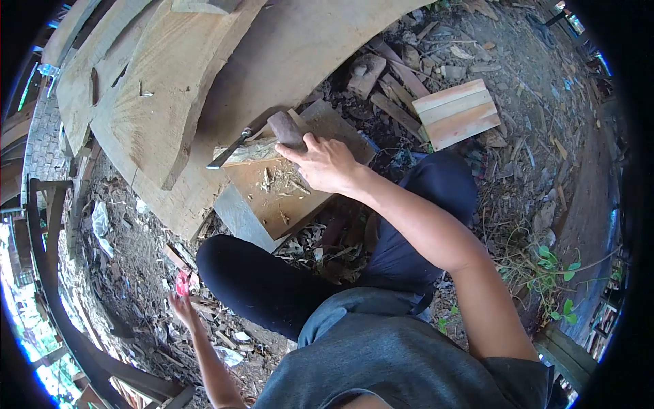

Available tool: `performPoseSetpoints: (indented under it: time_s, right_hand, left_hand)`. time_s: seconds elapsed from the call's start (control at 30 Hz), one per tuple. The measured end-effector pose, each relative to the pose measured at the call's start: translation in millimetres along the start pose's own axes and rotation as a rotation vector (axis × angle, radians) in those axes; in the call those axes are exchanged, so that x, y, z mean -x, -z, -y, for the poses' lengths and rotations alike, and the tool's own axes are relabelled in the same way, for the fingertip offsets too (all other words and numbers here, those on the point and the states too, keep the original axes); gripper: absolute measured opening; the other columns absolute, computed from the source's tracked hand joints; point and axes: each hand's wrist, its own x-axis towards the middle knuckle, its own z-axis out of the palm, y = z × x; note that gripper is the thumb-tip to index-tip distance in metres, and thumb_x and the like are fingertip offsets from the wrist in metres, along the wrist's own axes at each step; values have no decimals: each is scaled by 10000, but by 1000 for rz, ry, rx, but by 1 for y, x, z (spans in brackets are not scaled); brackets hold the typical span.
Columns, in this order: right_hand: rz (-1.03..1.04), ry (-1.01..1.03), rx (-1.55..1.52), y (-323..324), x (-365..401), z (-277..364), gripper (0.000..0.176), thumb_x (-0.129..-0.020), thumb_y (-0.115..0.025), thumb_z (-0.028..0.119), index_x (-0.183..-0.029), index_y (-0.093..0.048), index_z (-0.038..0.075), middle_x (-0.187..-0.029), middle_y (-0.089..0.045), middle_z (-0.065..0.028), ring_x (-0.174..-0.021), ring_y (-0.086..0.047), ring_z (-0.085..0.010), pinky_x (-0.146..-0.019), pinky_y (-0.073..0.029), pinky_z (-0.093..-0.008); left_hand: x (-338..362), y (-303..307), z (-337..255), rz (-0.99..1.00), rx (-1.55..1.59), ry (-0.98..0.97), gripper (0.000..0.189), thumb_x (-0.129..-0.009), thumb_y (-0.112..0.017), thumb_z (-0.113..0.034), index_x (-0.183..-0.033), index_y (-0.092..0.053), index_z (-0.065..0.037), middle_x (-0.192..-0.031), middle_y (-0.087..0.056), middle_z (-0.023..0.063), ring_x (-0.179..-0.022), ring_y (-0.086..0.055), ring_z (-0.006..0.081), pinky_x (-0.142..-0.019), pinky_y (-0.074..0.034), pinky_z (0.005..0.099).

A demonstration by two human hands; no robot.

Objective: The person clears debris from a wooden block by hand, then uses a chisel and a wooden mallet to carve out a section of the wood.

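Observation:
My right hand (327,163) is closed around a dark brown wooden block (287,130), its fingers along the near end. The block is over a low work board (255,198) strewn with wood chips. Just left of it, a chisel (235,148) rests across a rough piece of wood (255,153), with its blade pointing to the lower left. Away to the left and low over the ground, my left hand (182,312) is open with nothing visible in it. A red wrapper (182,282) shows right at its fingertips.
Large curved wooden planks (157,95) lean at the upper left beside a broad flat sheet (286,54). A light slatted wooden panel (456,114) lies on the ground at right, near scrap blocks (366,75). Green plants (555,273) grow at the lower right.

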Motion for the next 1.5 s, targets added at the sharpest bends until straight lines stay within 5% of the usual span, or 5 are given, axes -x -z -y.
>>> performPoseSetpoints:
  time_s: [0.2, 0.47, 0.7, 1.0, 1.5]
  right_hand:
    - [-15, 22, 29, -4, -3, -3, 600, -879, -481, 145, -1457, -371, 264, -1236, -496, -265, -1018, -622, -338, -872, -499, -437]
    - [12, 10, 31, -2, -6, 1, 577, -882, -483, 155, -1444, -385, 238, -1208, -507, -274, -1067, -600, -365, -879, -487, -445]
    - [21, 3, -45, 3, -3, 0, 565, -873, -500, 124, -1425, -409, 201, -1242, -487, -295, -1072, -596, -376, -873, -482, -460]
    - [-191, 39, 25, -17, -15, 0, 409, -856, -552, 199, -1264, -536, 172, -1085, -554, -288, -915, -658, -352, -722, -521, -431]
    - [-251, -64, 43, -33, -13, 6, 563, -884, -579, 297, -1422, -422, 243, -1066, -560, -304, -762, -680, -322, -619, -540, -380]
  left_hand:
    - [-68, -101, -281, 388, 201, -630, 409, -980, -551, -215, -1352, -478, -60, -1309, -538, 88, -1184, -516, 170, -1000, -421, 339]
    - [-78, -264, -424, 724, -415, -872, 340, -915, -571, -267, -1130, -643, -14, -1085, -665, 213, -1049, -640, 321, -894, -502, 388]
    - [-106, -384, -384, 693, -706, -890, 387, -781, -668, -342, -947, -710, 5, -880, -688, 228, -857, -677, 392, -789, -526, 453]
    - [-109, -282, -444, 652, 568, -431, 277, -892, -671, -246, -911, -524, -12, -638, -601, 73, -539, -589, 166, -475, -492, 332]
    - [21, -207, -447, 142, 1030, -481, 353, -889, -657, -111, -609, -444, -89, -503, -458, 15, -412, -448, 114, -402, -361, 287]
